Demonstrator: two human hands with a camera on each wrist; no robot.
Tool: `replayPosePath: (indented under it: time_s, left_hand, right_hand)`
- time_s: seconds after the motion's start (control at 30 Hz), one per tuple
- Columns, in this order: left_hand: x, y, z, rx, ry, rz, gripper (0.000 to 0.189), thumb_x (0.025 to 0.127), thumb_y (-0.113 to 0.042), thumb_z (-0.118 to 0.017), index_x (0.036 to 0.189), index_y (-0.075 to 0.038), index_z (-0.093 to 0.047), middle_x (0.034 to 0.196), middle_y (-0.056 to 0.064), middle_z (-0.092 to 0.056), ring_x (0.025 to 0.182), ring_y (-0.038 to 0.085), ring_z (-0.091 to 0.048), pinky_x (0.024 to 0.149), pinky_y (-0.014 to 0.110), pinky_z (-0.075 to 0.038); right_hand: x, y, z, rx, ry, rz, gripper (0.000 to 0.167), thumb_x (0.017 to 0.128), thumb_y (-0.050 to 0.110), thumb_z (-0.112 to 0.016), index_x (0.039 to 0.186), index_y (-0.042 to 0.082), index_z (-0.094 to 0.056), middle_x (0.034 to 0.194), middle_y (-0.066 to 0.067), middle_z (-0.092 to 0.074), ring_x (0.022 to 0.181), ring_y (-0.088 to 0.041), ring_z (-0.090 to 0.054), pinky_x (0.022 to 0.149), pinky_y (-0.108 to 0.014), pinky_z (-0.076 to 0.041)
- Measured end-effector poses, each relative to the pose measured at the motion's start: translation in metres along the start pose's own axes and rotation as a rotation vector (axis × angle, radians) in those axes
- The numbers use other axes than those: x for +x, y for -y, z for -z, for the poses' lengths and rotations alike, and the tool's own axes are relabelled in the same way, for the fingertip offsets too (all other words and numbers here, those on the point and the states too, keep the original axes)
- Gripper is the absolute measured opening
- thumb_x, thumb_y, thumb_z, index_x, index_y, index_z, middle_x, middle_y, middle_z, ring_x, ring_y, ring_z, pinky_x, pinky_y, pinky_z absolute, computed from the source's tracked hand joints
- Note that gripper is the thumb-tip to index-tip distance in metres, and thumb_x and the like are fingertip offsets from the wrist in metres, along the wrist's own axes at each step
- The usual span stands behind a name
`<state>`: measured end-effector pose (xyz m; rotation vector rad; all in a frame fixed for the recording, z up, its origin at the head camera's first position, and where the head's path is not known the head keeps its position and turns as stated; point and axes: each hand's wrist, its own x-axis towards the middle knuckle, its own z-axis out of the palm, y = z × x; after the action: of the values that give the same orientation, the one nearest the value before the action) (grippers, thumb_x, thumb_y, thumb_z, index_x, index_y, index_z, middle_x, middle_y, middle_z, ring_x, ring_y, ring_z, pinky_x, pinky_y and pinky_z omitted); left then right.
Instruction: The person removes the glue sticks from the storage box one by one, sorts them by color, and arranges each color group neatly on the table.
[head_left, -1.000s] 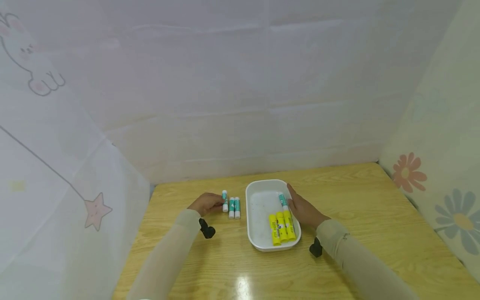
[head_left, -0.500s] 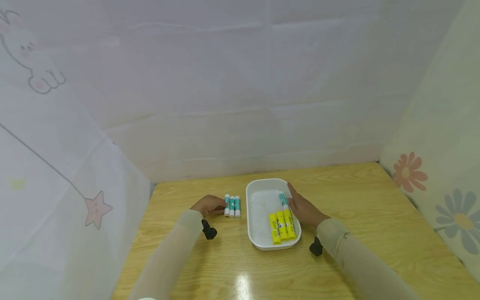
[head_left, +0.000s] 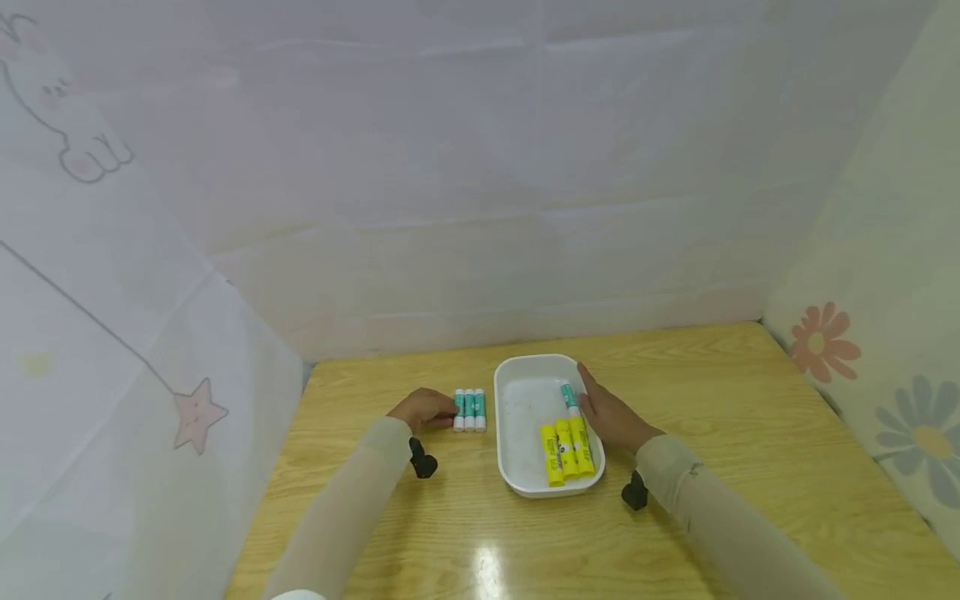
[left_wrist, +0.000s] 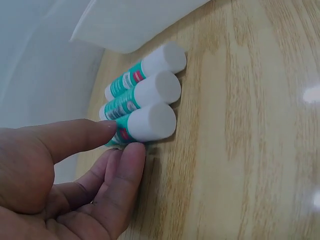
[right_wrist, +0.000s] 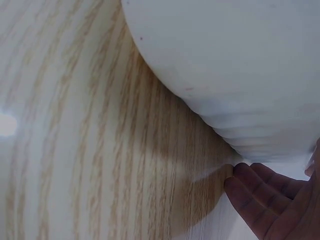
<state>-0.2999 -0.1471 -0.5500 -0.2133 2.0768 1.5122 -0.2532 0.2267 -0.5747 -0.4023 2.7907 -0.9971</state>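
Note:
Three teal-and-white glue sticks lie side by side on the table left of a white plastic tray (head_left: 517,450). My left hand (head_left: 423,408) pinches the leftmost glue stick (left_wrist: 150,122), thumb on top and fingers at its side. The middle glue stick (left_wrist: 157,89) and the far glue stick (left_wrist: 165,59) lie against it in a row. At the tray's right side my right hand (head_left: 613,419) holds the wall, thumb at the rim and fingers outside. Inside the tray are three yellow glue sticks (head_left: 567,450) and one teal-and-white glue stick (head_left: 570,397).
The wooden table (head_left: 480,533) carries the tray and the sticks. Behind it hangs a pale cloth wall (head_left: 450,208), with printed side cloths to the left and right. A narrow gap separates the row of sticks from the tray's left wall.
My left hand has brought its glue stick down and rightward, into line against the other two on the table. The right hand stays at the tray's side.

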Motion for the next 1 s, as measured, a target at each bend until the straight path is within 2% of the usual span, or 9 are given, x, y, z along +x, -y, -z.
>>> replayPosePath:
  time_s: [0.27, 0.43, 0.6, 0.73, 0.87, 1.0]
  left_hand:
    - [0.001, 0.002, 0.000, 0.029, -0.015, -0.011, 0.033, 0.096, -0.008, -0.060, 0.126, 0.007, -0.057, 0.118, 0.018, -0.061, 0.100, 0.026, -0.063, 0.083, 0.033, -0.057]
    - [0.004, 0.006, -0.001, 0.002, -0.026, -0.011, 0.033, 0.097, -0.008, -0.059, 0.126, 0.007, -0.056, 0.118, 0.019, -0.060, 0.102, 0.027, -0.063, 0.083, 0.032, -0.057]
    - [0.000, 0.008, 0.000, -0.008, -0.019, -0.026, 0.035, 0.099, -0.010, -0.058, 0.129, 0.007, -0.054, 0.122, 0.021, -0.059, 0.109, 0.029, -0.060, 0.086, 0.033, -0.056]
    - [-0.001, 0.007, 0.000, -0.022, -0.021, -0.022, 0.036, 0.099, -0.009, -0.058, 0.130, 0.007, -0.054, 0.121, 0.019, -0.060, 0.108, 0.029, -0.060, 0.085, 0.032, -0.056]
    - [-0.002, 0.006, 0.001, -0.006, -0.013, -0.030, 0.036, 0.100, -0.010, -0.056, 0.131, 0.007, -0.053, 0.124, 0.019, -0.058, 0.111, 0.029, -0.058, 0.088, 0.034, -0.055]
    - [-0.005, -0.003, 0.001, 0.014, -0.017, -0.075, 0.037, 0.102, -0.014, -0.052, 0.134, 0.004, -0.052, 0.132, 0.020, -0.054, 0.118, 0.031, -0.056, 0.096, 0.040, -0.051]
  right_hand:
    - [0.001, 0.001, 0.002, -0.017, 0.000, 0.008, 0.063, 0.107, 0.030, -0.032, 0.157, 0.016, 0.004, 0.161, -0.014, -0.013, 0.144, -0.033, -0.020, 0.116, -0.050, -0.018]
    - [-0.001, 0.002, 0.003, -0.010, 0.007, 0.006, 0.063, 0.108, 0.030, -0.032, 0.157, 0.015, 0.003, 0.161, -0.014, -0.013, 0.144, -0.033, -0.020, 0.116, -0.050, -0.018]
    - [-0.003, 0.005, 0.004, -0.006, 0.011, 0.001, 0.063, 0.108, 0.029, -0.032, 0.157, 0.014, 0.004, 0.161, -0.014, -0.012, 0.144, -0.034, -0.020, 0.116, -0.051, -0.019]
    - [-0.005, 0.010, 0.006, 0.005, 0.013, -0.006, 0.063, 0.108, 0.028, -0.033, 0.157, 0.013, 0.004, 0.161, -0.015, -0.012, 0.144, -0.034, -0.021, 0.116, -0.051, -0.019]
    - [-0.005, 0.011, 0.005, 0.004, 0.018, -0.010, 0.063, 0.108, 0.028, -0.032, 0.157, 0.013, 0.004, 0.160, -0.015, -0.013, 0.144, -0.035, -0.021, 0.116, -0.051, -0.019]
    - [-0.005, 0.010, 0.005, 0.000, 0.014, -0.002, 0.063, 0.108, 0.027, -0.032, 0.157, 0.012, 0.004, 0.160, -0.016, -0.013, 0.144, -0.035, -0.021, 0.116, -0.051, -0.019]
